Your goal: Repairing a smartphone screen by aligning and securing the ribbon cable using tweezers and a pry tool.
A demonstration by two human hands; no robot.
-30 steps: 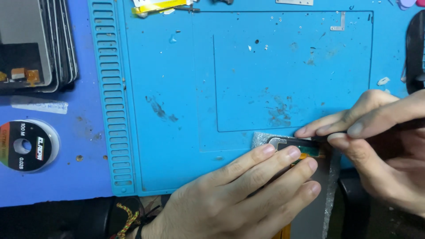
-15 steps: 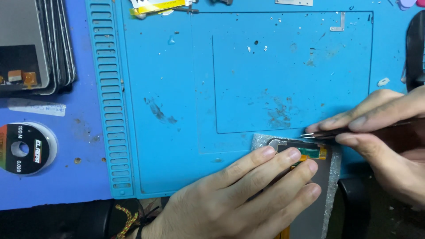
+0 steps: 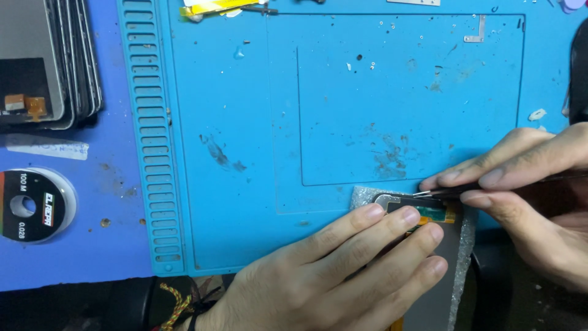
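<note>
Small flat phone part (image 3: 422, 216) w/ grey metal edge, dark face & orange flex strip sits at bottom right, lying on a strip of silvery bubble wrap (image 3: 465, 245) at the near edge of the blue work mat (image 3: 245, 122). Most of it is hidden under fingers.

Left hand (image 3: 331, 276) lies flat, palm down, fingers stretched out & pressing on the part, not curled round anything. Woven cord bracelet (image 3: 177, 303) at its wrist.

Right hand (image 3: 527, 190) comes in from the right, thumb & two fingers pinched on thin dark tweezers (image 3: 453, 191); metal tips touch the part's top edge, just beside the left index fingertip.

Mat is stained, w/ scattered tiny screws & bits near its top; ribbed slots run down its left border. A small L-shaped metal bracket (image 3: 476, 32) lies top right, a yellow tool (image 3: 211, 7) at top edge.

Left of mat, on purple surface: stack of phone screens (image 3: 49, 61) top left, white tape strip (image 3: 46, 147) below it, round wire spool (image 3: 33, 205) w/ dark label lower still. All well apart from the hands.
</note>
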